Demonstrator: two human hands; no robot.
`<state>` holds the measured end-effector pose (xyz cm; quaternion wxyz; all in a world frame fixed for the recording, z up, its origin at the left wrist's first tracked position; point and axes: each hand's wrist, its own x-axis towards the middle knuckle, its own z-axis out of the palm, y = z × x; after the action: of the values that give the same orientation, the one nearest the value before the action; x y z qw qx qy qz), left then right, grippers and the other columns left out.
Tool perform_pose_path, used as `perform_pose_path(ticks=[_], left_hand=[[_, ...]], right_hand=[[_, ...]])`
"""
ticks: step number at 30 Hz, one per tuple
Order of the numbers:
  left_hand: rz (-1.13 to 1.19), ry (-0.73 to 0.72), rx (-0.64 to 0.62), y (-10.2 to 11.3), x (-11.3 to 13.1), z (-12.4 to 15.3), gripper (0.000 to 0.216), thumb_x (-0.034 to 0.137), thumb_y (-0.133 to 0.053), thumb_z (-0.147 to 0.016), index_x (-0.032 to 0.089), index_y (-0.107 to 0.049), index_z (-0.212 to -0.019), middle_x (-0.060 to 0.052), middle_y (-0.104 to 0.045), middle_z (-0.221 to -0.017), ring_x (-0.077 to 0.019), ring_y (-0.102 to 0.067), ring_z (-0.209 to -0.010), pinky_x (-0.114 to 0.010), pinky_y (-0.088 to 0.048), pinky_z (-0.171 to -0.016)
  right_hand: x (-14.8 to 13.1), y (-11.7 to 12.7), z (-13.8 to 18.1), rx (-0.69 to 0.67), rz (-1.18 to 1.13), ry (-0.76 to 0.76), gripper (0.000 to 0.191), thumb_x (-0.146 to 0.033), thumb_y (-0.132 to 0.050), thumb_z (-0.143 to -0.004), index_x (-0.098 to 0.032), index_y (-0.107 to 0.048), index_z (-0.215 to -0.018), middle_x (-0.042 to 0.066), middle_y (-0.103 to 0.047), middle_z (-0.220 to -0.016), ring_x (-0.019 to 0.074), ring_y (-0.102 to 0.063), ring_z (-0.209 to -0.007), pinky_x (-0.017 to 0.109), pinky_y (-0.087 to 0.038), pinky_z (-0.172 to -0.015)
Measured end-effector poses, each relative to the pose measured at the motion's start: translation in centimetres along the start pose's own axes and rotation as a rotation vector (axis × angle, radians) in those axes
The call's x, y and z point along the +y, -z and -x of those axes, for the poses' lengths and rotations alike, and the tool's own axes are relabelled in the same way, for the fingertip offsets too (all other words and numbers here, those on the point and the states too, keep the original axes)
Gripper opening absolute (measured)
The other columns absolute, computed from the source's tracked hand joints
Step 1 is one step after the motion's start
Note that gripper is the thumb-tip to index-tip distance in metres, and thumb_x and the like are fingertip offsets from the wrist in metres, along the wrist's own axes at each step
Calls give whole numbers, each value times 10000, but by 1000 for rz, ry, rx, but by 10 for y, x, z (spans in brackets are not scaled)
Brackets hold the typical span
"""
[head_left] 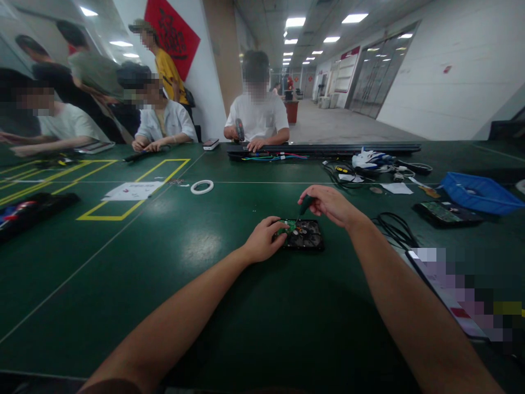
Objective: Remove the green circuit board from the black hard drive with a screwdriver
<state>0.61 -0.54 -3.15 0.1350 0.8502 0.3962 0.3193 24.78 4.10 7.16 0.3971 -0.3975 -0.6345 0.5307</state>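
A black hard drive (305, 236) with a green circuit board lies flat on the green table (164, 257) in front of me. My left hand (264, 239) is closed on the drive's left edge, fingers curled over the circuit board. My right hand (328, 204) hovers just above and behind the drive, gripping a dark green screwdriver (304, 206) whose tip points down onto the board.
A white tape ring (202, 187) lies further back. To the right are black cables (394, 227), another drive (445, 212) and a blue tray (479, 192). Yellow floor-style markings and a paper sheet (131, 191) sit left. Several people work across the table.
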Motion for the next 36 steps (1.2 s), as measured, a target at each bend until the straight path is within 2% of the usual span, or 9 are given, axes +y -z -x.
perform_pose_path(ticks=[11,17,25,31,36], left_hand=[[-9,10,-16,1,2,0,318,307,-585,-956,236,-657,-1258,-128,-550,-1354,-287,-531,-1282,-477,-458,-1083],[6,2,-18,1,3,0,316,294,-580,-956,234,-653,-1258,-126,-547,-1349,-287,-529,-1279,-474,-456,-1082],[6,-1,-16,-1,0,0,313,302,-580,-959,241,-654,-1257,-126,-550,-1341,-289,-538,-1264,-485,-464,-1069],[9,13,-16,-1,2,0,313,304,-582,-957,236,-664,-1250,-130,-548,-1348,-293,-535,-1272,-482,-457,-1079],[4,18,-19,-1,2,0,316,309,-585,-956,236,-664,-1253,-131,-546,-1354,-294,-538,-1269,-482,-457,-1079]], right_hand=[[1,-4,2,35,-101,-50,159,-321,-582,-888,-181,-646,-845,119,-690,-883,133,-516,-540,280,-342,-424],[2,-2,2,-29,-100,-48,228,-316,-534,-918,-169,-708,-924,98,-665,-840,127,-511,-534,266,-357,-417],[-2,-6,4,-77,-148,-72,246,-284,-477,-938,-146,-675,-889,152,-736,-1014,121,-512,-539,257,-391,-440],[-4,-10,6,-70,-241,-118,169,-298,-513,-945,-169,-622,-949,144,-737,-959,147,-573,-581,270,-464,-499],[-3,-10,6,-86,-264,-111,206,-317,-518,-970,-182,-637,-1070,115,-716,-961,150,-610,-618,276,-510,-547]])
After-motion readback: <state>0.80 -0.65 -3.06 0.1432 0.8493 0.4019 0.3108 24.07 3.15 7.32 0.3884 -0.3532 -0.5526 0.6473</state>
